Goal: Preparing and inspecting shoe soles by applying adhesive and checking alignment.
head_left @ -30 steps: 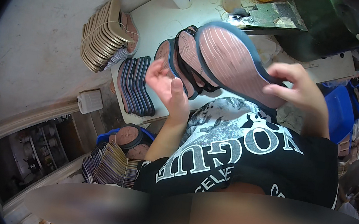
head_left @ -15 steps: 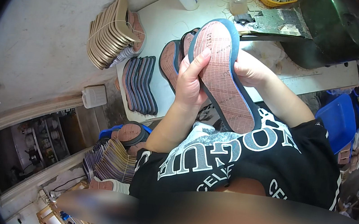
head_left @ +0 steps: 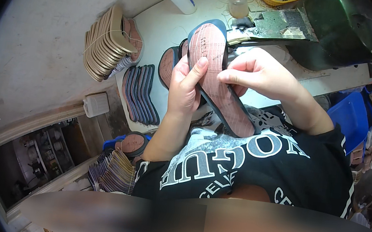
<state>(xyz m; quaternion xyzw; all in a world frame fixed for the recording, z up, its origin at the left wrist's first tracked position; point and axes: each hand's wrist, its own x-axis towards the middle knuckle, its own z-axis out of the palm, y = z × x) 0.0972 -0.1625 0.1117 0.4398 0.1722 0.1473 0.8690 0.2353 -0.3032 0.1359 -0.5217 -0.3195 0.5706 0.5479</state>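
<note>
Held a long, flat sole in front of the shirt, by the near edge of the table. Pointed its broad, rounded end away and leftward, its other end back toward the shirt on the right, for a slanting long axis. Gripped its left edge in the left hand, with the thumb over the face. Bent the fingers of the right hand at the opposite edge; could not tell whether pinching it. Noted a pink, finely gridded face and smooth dark rim.
</note>
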